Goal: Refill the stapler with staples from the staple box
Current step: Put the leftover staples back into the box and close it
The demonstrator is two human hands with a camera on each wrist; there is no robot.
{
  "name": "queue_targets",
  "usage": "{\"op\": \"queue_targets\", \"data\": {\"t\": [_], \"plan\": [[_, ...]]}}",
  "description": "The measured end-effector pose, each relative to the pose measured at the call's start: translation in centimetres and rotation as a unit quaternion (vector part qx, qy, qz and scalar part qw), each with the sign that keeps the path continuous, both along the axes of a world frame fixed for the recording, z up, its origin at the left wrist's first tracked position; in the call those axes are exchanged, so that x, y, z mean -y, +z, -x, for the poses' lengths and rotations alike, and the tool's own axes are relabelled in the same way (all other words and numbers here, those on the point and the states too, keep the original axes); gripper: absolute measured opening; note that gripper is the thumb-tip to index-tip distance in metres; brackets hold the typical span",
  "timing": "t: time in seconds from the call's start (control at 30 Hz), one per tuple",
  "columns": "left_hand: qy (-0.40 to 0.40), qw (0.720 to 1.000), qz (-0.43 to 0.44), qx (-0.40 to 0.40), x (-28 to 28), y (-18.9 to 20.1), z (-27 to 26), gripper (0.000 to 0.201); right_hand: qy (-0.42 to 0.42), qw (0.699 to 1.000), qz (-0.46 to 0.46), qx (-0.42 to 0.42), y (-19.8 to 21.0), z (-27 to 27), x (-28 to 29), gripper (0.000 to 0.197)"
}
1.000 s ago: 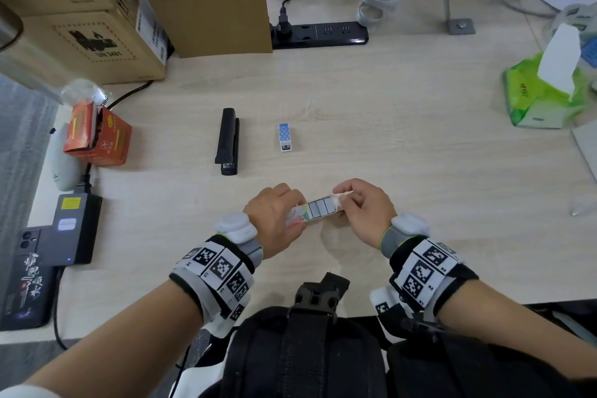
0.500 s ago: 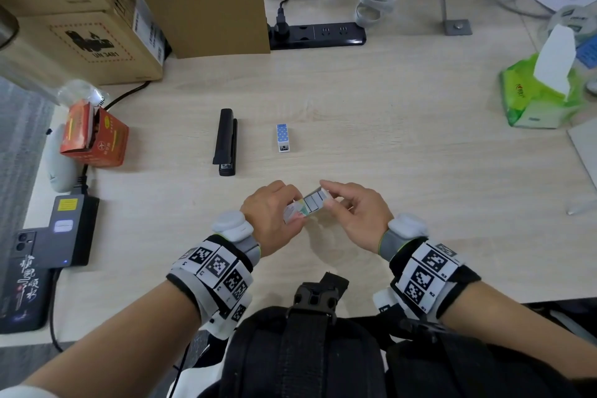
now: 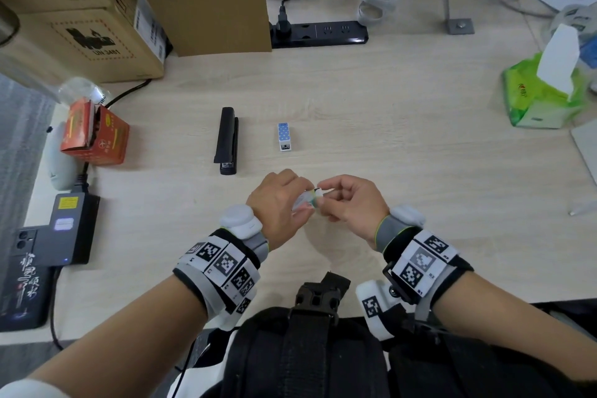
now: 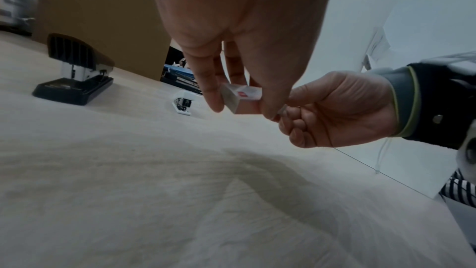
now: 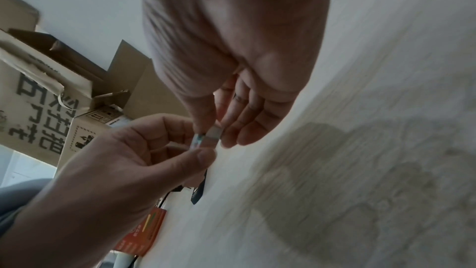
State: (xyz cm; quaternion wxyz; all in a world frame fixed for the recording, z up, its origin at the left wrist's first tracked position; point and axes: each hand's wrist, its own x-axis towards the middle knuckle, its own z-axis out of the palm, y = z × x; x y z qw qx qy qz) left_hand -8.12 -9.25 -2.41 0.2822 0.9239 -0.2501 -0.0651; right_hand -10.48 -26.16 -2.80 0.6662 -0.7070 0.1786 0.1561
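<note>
Just above the desk, in front of me, both hands hold a small white staple box [image 3: 307, 201]. My left hand [image 3: 298, 195] wraps its fingers round the box [image 4: 240, 97] and hides most of it. My right hand [image 3: 324, 194] pinches the box's right end [image 5: 207, 138] between thumb and forefinger. Farther back, to the left, the black stapler [image 3: 227, 139] lies closed on the desk [image 4: 74, 72]. A small white stapler with a blue dotted top [image 3: 284, 136] sits to its right [image 4: 183, 103]. Neither hand touches the two staplers.
Cardboard boxes [image 3: 97, 10] stand at the back left, with a black power strip [image 3: 319, 33] beside them. An orange carton [image 3: 95, 136] and a dark power pack [image 3: 69, 229] sit by the left edge. A green tissue pack [image 3: 542, 97] is at the far right.
The hands have drawn closer together and the box has turned. Before, its long side showed between the hands; now the left hand covers most of it and the right fingers pinch its end.
</note>
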Motion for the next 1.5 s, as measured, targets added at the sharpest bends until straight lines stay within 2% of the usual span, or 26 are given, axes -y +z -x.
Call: {"op": "queue_targets", "data": {"t": [0.13, 0.2, 0.3, 0.4, 0.53, 0.6, 0.73, 0.8, 0.87, 0.93, 1.0, 1.17, 1.33, 1.5], "plan": [[-0.056, 0.998, 0.033, -0.010, 0.4, 0.1, -0.3, 0.027, 0.033, 0.998, -0.032, -0.039, -0.2, 0.0, 0.1, 0.031], [-0.076, 0.995, 0.053, -0.030, 0.4, 0.1, -0.4, 0.034, 0.046, 0.996, -0.041, -0.057, -0.2, 0.0, 0.2, 0.029], [-0.041, 0.996, 0.063, -0.054, 0.7, 0.1, -0.4, 0.054, 0.028, 0.997, -0.036, -0.063, -0.2, -0.1, 0.2, 0.021], [0.017, 0.997, 0.041, -0.070, 1.1, 0.1, -0.6, 0.061, 0.005, 0.997, -0.030, -0.064, -0.1, -0.4, 0.1, 0.020], [0.015, 0.993, 0.054, -0.103, 1.5, -0.1, -0.8, 0.062, -0.001, 0.997, -0.007, -0.078, -0.3, -0.6, 0.2, 0.032], [-0.006, 0.991, 0.063, -0.116, 1.7, -0.2, -0.9, 0.063, 0.007, 0.997, 0.010, -0.082, -0.6, -0.6, 0.3, 0.030], [0.011, 0.992, 0.057, -0.111, 1.8, -0.3, -1.2, 0.055, 0.023, 0.995, 0.018, -0.095, -0.9, -0.7, 0.2, 0.030], [0.008, 0.994, 0.048, -0.103, 1.9, -0.5, -1.4, 0.054, 0.020, 0.994, 0.044, -0.096, -1.0, -0.9, 0.1, 0.033], [0.000, 0.993, 0.047, -0.111, 2.0, -0.5, -1.8, 0.058, 0.021, 0.991, 0.087, -0.103, -1.3, -1.4, 0.1, 0.028], [-0.012, 0.993, 0.021, -0.115, 1.6, -0.7, -2.3, 0.067, 0.026, 0.987, 0.118, -0.110, -1.4, -2.2, 0.1, 0.024], [-0.017, 0.994, -0.049, -0.092, 0.6, -1.0, -2.9, 0.076, 0.016, 0.986, 0.124, -0.113, -1.1, -3.2, 0.3, 0.025], [0.007, 0.976, -0.196, -0.092, -2.8, -1.5, -3.8, 0.069, -0.033, 0.988, 0.114, -0.103, 0.6, -7.2, 1.2, 0.013], [-0.006, 0.957, -0.255, -0.136, -4.2, -2.9, -3.2, 0.086, -0.054, 0.983, 0.144, -0.103, 0.0, -10.0, 1.8, 0.010], [-0.029, 0.942, -0.301, -0.148, -4.3, -3.5, -2.7, 0.079, -0.024, 0.960, 0.248, -0.123, -2.4, -10.2, 2.5, 0.018]]}}
